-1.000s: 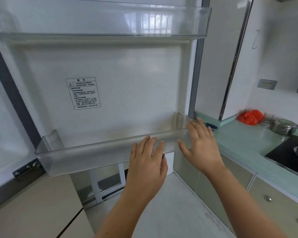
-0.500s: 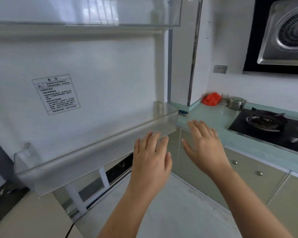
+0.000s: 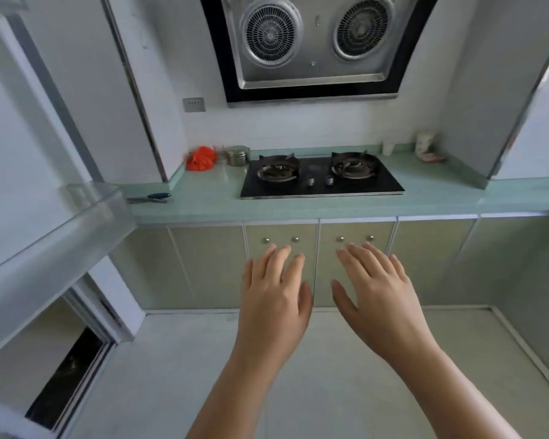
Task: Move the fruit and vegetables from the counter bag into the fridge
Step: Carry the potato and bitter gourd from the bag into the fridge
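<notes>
Left hand (image 3: 274,293) and right hand (image 3: 377,289) side by side, backs up, fingers straight and slightly spread, seemingly touching nothing, bare forearms extended forward

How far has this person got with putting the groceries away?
Done: the fridge door stands open, ready for loading. In hand: nothing; the left hand and right hand are open and empty. Left: the red bag sits on the counter, so seemingly all the moving remains.

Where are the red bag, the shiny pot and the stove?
red bag (image 3: 201,159): head view, crumpled middle.
shiny pot (image 3: 238,157): head view, side wall.
stove (image 3: 319,167): head view, black glass top.
</notes>
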The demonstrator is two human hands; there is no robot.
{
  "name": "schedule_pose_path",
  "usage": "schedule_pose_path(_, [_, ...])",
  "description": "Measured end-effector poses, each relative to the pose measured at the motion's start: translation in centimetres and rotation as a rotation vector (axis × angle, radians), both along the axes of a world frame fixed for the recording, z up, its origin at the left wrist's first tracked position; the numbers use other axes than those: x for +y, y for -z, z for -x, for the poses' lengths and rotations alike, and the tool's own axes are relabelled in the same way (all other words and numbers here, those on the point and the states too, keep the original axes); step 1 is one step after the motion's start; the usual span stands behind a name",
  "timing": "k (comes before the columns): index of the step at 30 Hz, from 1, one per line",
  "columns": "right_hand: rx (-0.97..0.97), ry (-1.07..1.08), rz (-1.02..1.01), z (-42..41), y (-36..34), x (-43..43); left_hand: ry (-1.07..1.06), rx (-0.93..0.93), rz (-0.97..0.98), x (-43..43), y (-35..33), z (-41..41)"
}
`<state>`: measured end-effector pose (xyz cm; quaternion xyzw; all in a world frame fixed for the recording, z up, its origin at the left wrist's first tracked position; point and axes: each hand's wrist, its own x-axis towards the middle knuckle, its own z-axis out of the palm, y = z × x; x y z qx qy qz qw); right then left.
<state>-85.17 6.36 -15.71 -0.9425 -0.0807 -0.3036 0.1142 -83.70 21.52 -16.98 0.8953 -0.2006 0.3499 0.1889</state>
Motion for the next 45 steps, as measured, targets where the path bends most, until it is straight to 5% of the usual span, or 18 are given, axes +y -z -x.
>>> schedule_pose_path(19, [-0.083,0.803,-0.03,13.4,-0.5,-37.2,0.743,0.007,-0.021,-41.9,-1.0,3.6])
schedule_pose_path(28, [-0.071,1.024,-0.026,17.3,0.5,-48.8,0.98,0.038,-0.025,-56.1,-0.1,5.5])
schedule_pose_path(36, [-0.047,1.155,-0.033,14.2,2.7,-56.8,1.102,0.098,-0.05,-65.8,3.1,1.5])
schedule_pose_path(45, [-0.009,1.203,-0.029,0.6,1.7,-67.1,1.151,0.089,0.019,-77.7,2.5,-12.0])
